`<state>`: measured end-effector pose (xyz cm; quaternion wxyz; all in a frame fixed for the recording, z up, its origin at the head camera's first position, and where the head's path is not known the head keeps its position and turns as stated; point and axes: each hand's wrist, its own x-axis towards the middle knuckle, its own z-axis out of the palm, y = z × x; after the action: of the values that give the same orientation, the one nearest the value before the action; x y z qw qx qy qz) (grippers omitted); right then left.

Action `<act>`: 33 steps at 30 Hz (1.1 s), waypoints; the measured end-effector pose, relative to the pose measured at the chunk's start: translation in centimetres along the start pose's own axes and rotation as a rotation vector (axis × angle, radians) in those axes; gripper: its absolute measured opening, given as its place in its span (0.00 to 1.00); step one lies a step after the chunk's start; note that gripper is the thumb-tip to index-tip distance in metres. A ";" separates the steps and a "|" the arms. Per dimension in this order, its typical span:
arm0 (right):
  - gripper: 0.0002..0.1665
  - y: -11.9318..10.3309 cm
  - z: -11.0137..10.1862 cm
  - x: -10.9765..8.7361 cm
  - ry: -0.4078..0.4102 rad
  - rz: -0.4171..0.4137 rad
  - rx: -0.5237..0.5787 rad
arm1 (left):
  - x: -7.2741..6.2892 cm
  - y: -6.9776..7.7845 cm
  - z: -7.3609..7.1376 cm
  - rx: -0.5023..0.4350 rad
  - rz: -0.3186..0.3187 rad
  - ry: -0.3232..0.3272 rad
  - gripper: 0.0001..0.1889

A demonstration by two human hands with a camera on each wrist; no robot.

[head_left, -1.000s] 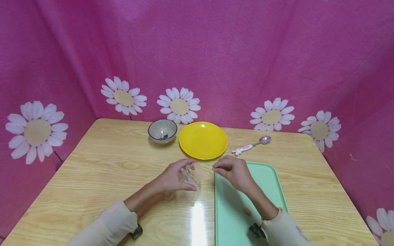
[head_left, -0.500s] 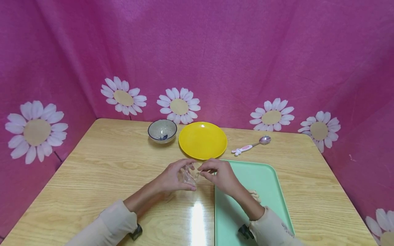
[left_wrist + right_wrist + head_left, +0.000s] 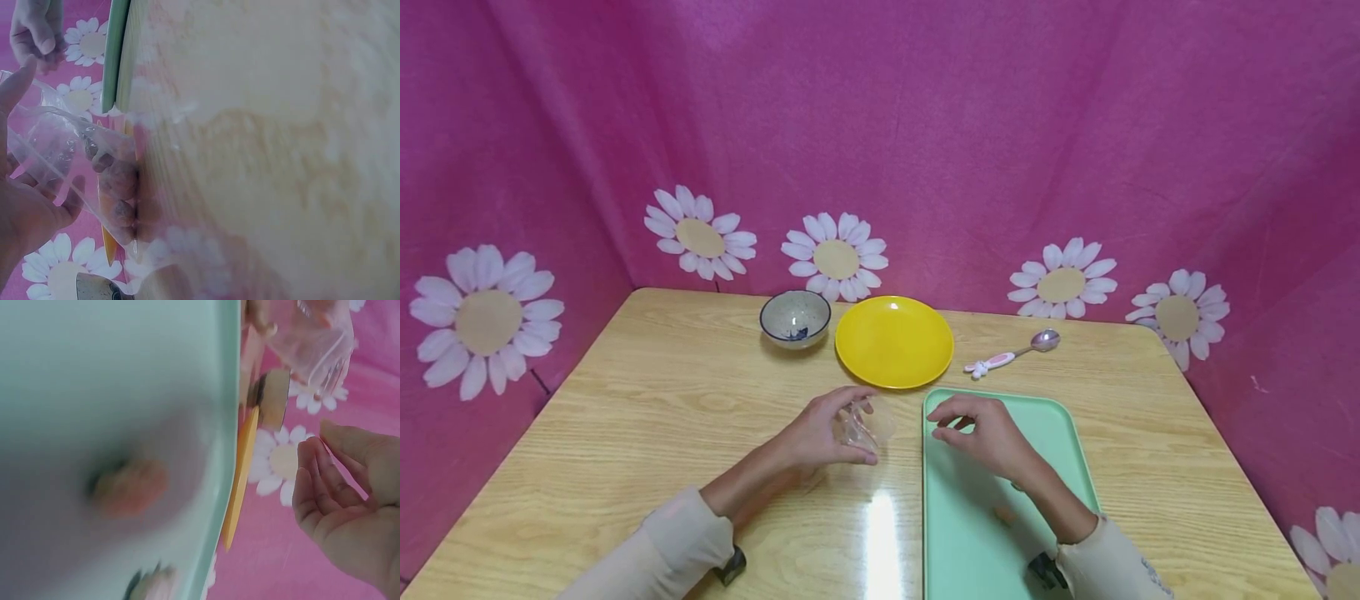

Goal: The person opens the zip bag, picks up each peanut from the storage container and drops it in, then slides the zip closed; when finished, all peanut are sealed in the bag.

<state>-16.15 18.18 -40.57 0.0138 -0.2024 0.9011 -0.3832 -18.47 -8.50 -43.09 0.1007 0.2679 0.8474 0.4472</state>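
Note:
My left hand (image 3: pixel 816 432) grips a clear plastic bag (image 3: pixel 859 428) between thumb and fingers, over the table left of the tray. Several brownish, rounded lumps (image 3: pixel 119 180) show through the bag's film in the left wrist view; their kind is unclear. Across from it, my right hand (image 3: pixel 988 432) is over the far left part of the green tray (image 3: pixel 1048 417). Its fingers are loosely bent, with a gap between thumb and forefinger and nothing between them. A blurred orange-brown piece (image 3: pixel 134 487) lies on the tray, partly in shadow, with another pale piece (image 3: pixel 155 582) near it.
Beyond the hands stand a yellow plate (image 3: pixel 895 342) and a grey bowl (image 3: pixel 796 319) with a dark rim. A spoon (image 3: pixel 1011 357) with a pink-and-white rabbit handle lies behind the tray. Pink flowered cloth (image 3: pixel 925 150) closes off the table's back and sides.
The right hand, pinching a small pale piece, moved left to the bag's mouth, then came back right over the tray with nothing in its fingers. The left hand and bag stayed in place.

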 end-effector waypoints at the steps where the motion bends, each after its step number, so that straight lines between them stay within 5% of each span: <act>1: 0.09 0.3 -0.2 -0.2 0.000 0.003 -0.003 | 0.0 0.0 0.0 -0.001 0.000 -0.001 0.41; 10: 0.08 3.2 -2.3 -1.5 -0.047 0.057 -0.067 | -0.2 0.2 -0.2 0.013 -0.036 0.003 0.41; 33: 0.03 7.0 -5.5 -4.5 -0.225 0.157 -0.086 | -0.2 0.0 -0.2 -0.004 -0.008 0.007 0.42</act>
<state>-15.52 28.03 -42.18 0.1360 -0.1736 0.9226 -0.3166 -18.36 -8.74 -42.98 0.1001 0.2628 0.8480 0.4492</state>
